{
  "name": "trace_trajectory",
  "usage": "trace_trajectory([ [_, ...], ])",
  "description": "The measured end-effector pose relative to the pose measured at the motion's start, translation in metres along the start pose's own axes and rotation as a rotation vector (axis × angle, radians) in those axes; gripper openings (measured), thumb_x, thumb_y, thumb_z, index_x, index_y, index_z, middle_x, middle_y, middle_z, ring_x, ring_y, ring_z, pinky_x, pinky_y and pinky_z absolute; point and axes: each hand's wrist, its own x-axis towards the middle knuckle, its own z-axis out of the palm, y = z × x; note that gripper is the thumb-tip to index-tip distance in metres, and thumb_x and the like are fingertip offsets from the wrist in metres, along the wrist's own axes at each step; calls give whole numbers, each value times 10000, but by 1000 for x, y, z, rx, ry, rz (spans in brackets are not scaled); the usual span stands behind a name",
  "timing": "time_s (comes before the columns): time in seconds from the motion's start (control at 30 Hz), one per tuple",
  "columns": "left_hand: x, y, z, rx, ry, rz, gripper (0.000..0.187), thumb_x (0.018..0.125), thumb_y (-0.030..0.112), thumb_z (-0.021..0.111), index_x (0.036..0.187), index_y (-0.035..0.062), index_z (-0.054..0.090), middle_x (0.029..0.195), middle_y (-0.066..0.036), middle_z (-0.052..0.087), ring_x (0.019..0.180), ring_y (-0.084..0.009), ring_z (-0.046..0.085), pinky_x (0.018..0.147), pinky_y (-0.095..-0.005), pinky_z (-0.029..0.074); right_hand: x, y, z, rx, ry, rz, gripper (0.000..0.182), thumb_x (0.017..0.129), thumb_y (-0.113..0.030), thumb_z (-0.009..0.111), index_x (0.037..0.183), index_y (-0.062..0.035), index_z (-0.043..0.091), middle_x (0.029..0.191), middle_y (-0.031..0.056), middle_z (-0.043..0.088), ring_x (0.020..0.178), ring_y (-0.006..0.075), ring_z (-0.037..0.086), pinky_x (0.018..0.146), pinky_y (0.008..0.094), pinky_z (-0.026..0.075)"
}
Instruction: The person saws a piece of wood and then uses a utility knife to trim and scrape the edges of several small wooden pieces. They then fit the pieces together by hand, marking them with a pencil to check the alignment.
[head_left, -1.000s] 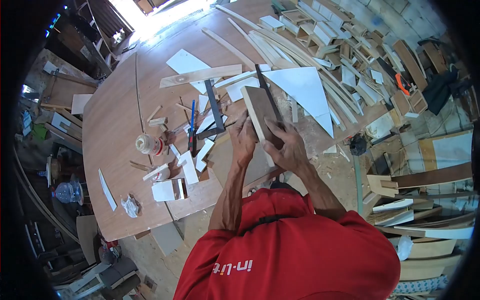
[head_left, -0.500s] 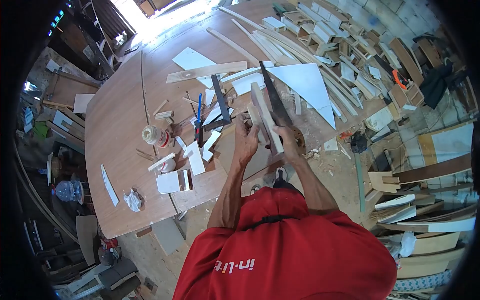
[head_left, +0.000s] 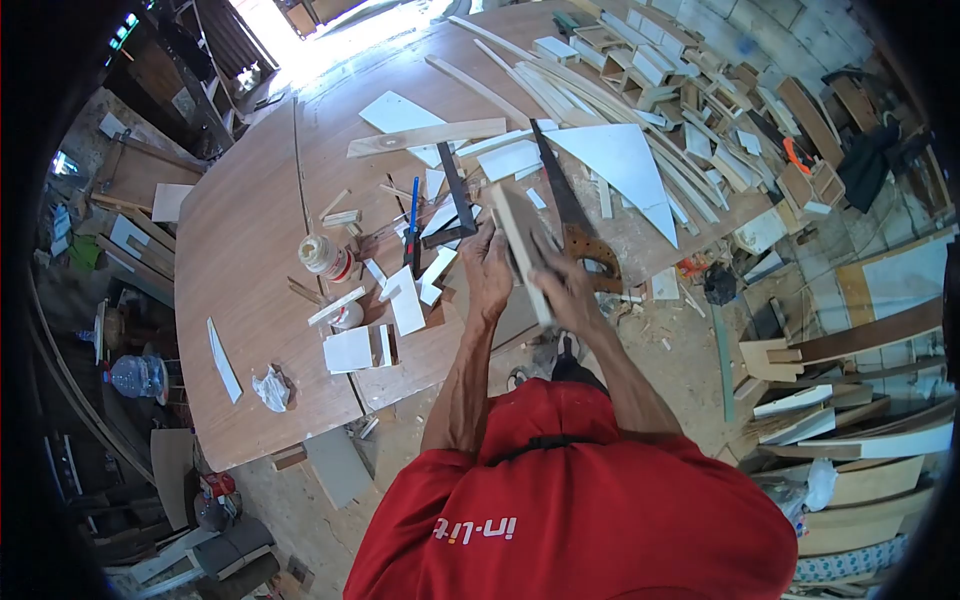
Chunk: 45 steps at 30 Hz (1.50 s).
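Over the table's near edge I hold light wooden pieces (head_left: 523,250) upright and tilted, seen almost edge-on. My left hand (head_left: 488,270) grips them from the left, thumb against the side. On the right side, my right hand (head_left: 568,290) is wrapped around the lower part, its fingers smeared by motion. Just beyond lies a handsaw (head_left: 566,205) with a brown wooden handle. A dark try square (head_left: 456,190) rests left of the pieces, and beside it is a blue-and-black cutter-like tool (head_left: 412,225).
A glue jar (head_left: 326,258), white offcuts (head_left: 403,300), a small white block (head_left: 350,350) and crumpled plastic (head_left: 271,388) lie on the brown table (head_left: 235,290). Long wooden strips (head_left: 590,100) and small box frames (head_left: 650,65) are piled at the far right. Boards (head_left: 850,400) stack beside the floor.
The two pieces, visibly separate before, now appear closer together and slightly farther left. My right hand has moved up along them and is blurred. The view has shifted slightly.
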Motion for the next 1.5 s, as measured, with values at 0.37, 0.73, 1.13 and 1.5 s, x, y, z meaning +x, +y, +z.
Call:
trace_trajectory([
  [0.37, -7, 3, -23, 304, -89, -6, 389, 923, 129, 477, 1254, -60, 557, 1035, -107, 651, 924, -163, 557, 873, -303, 430, 34, -11, -5, -365, 137, 77, 666, 807, -329, 626, 1381, -36, 460, 1125, 319, 602, 1095, 360, 588, 913, 403, 450],
  [0.73, -8, 7, -29, 206, -203, -52, 389, 937, 144, 470, 1278, -27, 550, 1077, -96, 648, 923, -164, 569, 858, -274, 431, 8, 19, 12, -309, 149, -187, 700, 820, -412, 567, 1360, 19, 457, 865, 271, 655, 769, 338, 649, 711, 385, 509],
  [1.13, -7, -14, -7, -191, 73, -337, 314, 962, 106, 448, 1176, -47, 620, 848, -50, 612, 661, -110, 510, 610, -254, 422, -18, 55, 39, -107, 221, -291, 658, 861, -369, 529, 1334, 83, 452, 964, 208, 641, 795, 243, 613, 733, 343, 488],
  [1.5, -33, -21, -28, -1118, -444, -836, 272, 1019, 214, 368, 1200, 71, 512, 584, 30, 423, 413, -63, 349, 412, -213, 289, 17, 35, -6, -427, 289, -24, 674, 797, -334, 621, 1392, -66, 453, 1034, 316, 599, 1103, 381, 561, 943, 375, 446],
])
